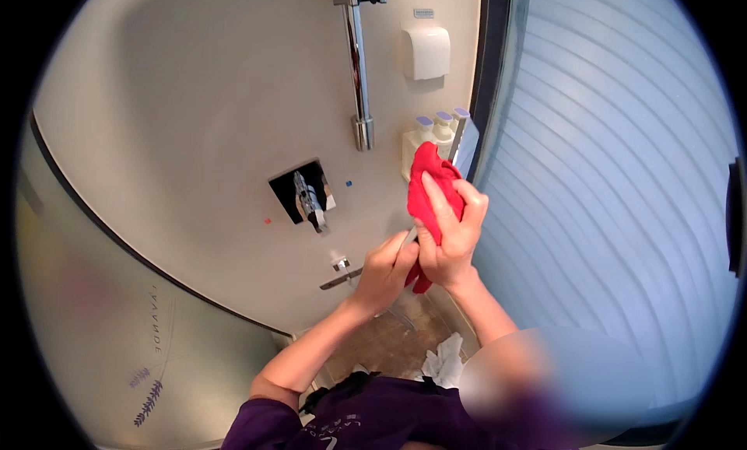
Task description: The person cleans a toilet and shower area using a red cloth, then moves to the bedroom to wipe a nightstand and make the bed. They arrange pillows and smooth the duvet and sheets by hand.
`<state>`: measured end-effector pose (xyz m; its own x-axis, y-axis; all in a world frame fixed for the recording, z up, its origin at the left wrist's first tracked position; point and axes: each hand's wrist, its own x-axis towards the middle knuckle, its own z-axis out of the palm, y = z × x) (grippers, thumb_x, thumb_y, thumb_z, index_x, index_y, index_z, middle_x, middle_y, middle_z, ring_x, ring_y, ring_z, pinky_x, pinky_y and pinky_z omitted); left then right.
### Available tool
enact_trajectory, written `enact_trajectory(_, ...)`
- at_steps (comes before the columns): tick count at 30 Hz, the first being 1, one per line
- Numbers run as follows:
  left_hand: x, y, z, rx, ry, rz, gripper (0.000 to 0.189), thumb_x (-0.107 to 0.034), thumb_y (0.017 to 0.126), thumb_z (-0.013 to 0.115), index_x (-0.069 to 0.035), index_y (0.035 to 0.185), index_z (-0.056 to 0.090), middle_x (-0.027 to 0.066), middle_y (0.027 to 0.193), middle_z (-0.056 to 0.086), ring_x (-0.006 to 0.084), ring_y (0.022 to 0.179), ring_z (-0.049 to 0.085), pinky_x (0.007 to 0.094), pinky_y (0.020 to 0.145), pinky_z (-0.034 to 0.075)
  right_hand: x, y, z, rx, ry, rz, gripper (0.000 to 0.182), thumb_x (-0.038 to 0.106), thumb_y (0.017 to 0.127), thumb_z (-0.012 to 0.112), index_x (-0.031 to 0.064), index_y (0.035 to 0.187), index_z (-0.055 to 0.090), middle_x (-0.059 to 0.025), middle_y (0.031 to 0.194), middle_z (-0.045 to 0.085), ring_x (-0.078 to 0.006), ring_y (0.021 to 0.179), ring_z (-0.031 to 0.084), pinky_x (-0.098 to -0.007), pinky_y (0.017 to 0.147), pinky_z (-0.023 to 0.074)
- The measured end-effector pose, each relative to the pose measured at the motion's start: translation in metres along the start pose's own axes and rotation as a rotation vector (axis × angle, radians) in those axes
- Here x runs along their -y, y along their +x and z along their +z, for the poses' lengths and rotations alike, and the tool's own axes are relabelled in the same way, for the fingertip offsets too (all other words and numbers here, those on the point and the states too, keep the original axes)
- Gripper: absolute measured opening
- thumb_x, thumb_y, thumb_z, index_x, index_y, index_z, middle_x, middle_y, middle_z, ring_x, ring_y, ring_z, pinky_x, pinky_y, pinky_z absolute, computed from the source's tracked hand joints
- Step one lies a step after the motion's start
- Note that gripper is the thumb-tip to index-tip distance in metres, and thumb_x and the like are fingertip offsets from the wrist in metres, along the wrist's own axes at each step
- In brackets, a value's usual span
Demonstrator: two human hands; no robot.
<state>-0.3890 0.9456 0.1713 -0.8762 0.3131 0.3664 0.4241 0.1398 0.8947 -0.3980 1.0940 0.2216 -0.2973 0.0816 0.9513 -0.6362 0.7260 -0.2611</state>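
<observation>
A bunched red cloth (425, 202) is gripped in my right hand (452, 240), wrapped around a flat, shiny plate (465, 146) whose far end sticks out above the cloth. My left hand (382, 272) sits just below and to the left, pinching a thin pale edge that appears to be the plate's near end. Another fold of the cloth hangs beneath my hands. Both hands are raised in front of the shower wall (222, 129); the plate's middle is hidden by the cloth and fingers.
Left of my hands, a metal valve (309, 202) protrudes from a square wall opening. Pump bottles (425, 129) stand in a wall holder behind the cloth, below a white dispenser (429, 53). A chrome shower rail (357, 71) runs upward. Ribbed glass (583, 187) borders the right; white cloth (444, 359) lies on the floor.
</observation>
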Motion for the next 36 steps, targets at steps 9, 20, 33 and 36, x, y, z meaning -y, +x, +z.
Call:
enact_trajectory(9, -0.026, -0.040, -0.093, -0.004, -0.010, -0.345, 0.035, -0.030, 0.108, 0.052, -0.002, 0.096, 0.069, 0.0020, 0.061, 0.054, 0.0084, 0.052, 0.049, 0.0272, 0.049, 0.038, -0.006, 0.064, 0.063, 0.061, 0.315, 0.015, 0.040, 0.000, 0.082, 0.071, 0.0033, 0.121, 0.070, -0.0215, 0.106, 0.057, -0.0381, 0.095, 0.062, -0.0408, 0.082, 0.0533)
enact_trajectory(20, -0.040, -0.042, -0.165, -0.215, -0.446, -0.123, 0.066, -0.052, 0.108, 0.042, 0.007, 0.137, 0.051, 0.0165, 0.091, 0.069, 0.0094, 0.047, 0.045, 0.0207, 0.039, 0.030, -0.050, 0.176, 0.228, -0.233, -0.050, -0.173, 0.046, 0.017, 0.091, 0.067, 0.0147, 0.136, 0.063, -0.0252, 0.137, 0.049, -0.0525, 0.128, 0.045, -0.0586, 0.105, 0.0404)
enact_trajectory(33, -0.177, 0.113, -0.157, -0.145, -0.553, 0.329, 0.034, -0.029, 0.110, 0.047, 0.003, 0.119, 0.052, 0.0205, 0.119, 0.066, 0.0297, 0.104, 0.069, 0.0429, 0.094, 0.057, -0.117, -0.158, 0.207, 0.664, 0.078, 0.374, 0.076, -0.008, 0.072, 0.065, 0.0104, 0.145, 0.053, -0.0232, 0.156, 0.036, -0.0485, 0.138, 0.039, -0.0509, 0.111, 0.0434)
enact_trajectory(36, -0.206, 0.172, -0.143, -0.068, -0.554, 0.506, 0.028, -0.023, 0.110, 0.048, 0.003, 0.119, 0.052, 0.0191, 0.120, 0.066, 0.0317, 0.111, 0.069, 0.0466, 0.104, 0.055, -0.143, -0.189, 0.147, 0.522, 0.154, 0.342, 0.078, -0.011, 0.065, 0.069, 0.0135, 0.138, 0.061, -0.0224, 0.148, 0.047, -0.0440, 0.133, 0.049, -0.0471, 0.109, 0.0452)
